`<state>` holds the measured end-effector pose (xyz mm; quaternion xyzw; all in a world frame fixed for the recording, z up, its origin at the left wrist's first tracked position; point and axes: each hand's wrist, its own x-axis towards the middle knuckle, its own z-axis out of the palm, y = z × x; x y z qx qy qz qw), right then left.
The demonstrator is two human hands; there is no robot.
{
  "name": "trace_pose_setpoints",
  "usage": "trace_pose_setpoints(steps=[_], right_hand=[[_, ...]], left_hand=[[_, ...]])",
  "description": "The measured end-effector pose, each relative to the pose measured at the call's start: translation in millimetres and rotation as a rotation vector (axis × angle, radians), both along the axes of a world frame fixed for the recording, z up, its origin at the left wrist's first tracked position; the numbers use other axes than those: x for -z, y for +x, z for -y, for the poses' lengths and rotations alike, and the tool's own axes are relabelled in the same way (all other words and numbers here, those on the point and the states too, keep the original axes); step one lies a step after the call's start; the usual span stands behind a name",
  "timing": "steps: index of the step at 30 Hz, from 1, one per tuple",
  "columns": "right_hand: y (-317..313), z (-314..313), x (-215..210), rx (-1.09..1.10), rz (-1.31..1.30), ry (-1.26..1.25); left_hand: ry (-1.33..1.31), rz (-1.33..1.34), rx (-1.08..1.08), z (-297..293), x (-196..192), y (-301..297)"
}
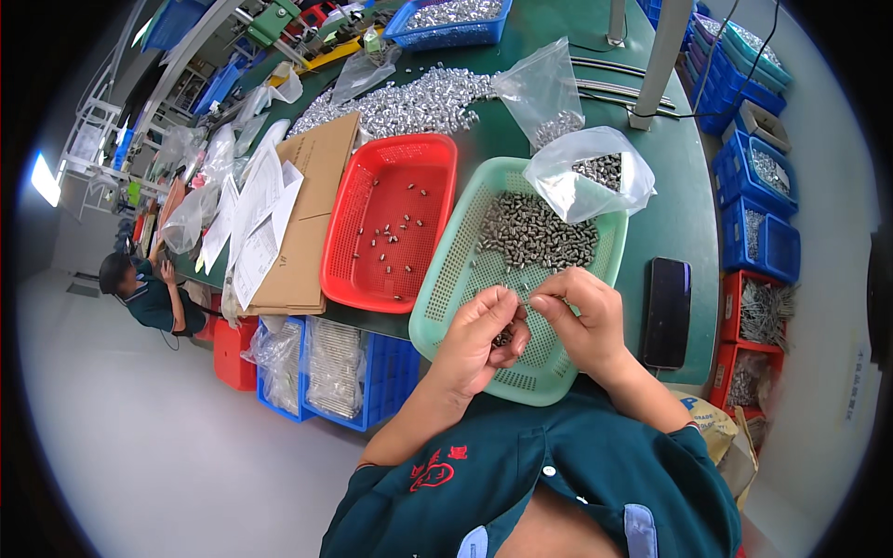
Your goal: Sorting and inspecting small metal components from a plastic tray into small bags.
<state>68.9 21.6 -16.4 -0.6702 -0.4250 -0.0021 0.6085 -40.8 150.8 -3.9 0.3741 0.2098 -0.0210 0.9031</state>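
Observation:
My left hand (482, 337) and my right hand (579, 318) meet over the near end of a green perforated tray (456, 270). Between their fingertips they pinch a small metal part (526, 302), and more small parts lie cupped in my left palm. A heap of small dark metal parts (535, 232) fills the tray's far half. A clear plastic bag (591, 172) with similar parts rests on the tray's far rim. To the left stands a red perforated tray (349, 270) with several scattered parts.
A black phone (667, 312) lies right of the green tray. A pile of silvery parts (409, 102), more bags, cardboard and papers (260, 223) cover the green table. Blue and red bins stand at right and below the table. Another person (149, 293) sits far left.

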Motion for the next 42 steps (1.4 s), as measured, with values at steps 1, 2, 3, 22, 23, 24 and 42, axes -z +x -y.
trace_pose_setpoints(steps=[1, 2, 3, 22, 23, 24, 42], right_hand=[[-0.8, 0.0, -0.9, -0.001, -0.001, 0.000], [-1.6, -0.1, -2.6, -0.001, -0.025, -0.031], [-1.9, -0.1, -3.6, 0.001, -0.050, -0.063], [3.6, 3.7, -0.9, 0.172, -0.225, -0.088], [3.4, 4.2, -0.6, 0.171, -0.226, -0.088], [3.3, 4.5, -0.5, 0.164, -0.237, -0.082], [1.5, 7.5, -2.6, 0.028, -0.336, -0.136]], left_hand=[[0.006, -0.009, 0.019, -0.5, 2.5, -0.6], [0.006, -0.009, 0.018, 0.4, 2.5, -0.5], [0.025, -0.033, -0.004, 1.5, 2.2, 0.6], [-0.005, -0.123, -0.008, -5.4, 3.6, 5.8], [-0.006, -0.125, -0.009, -5.9, 4.4, 5.3], [-0.011, -0.089, 0.011, -7.0, 6.0, 5.1], [-0.089, 0.034, -0.062, -9.5, 13.3, 1.0]])
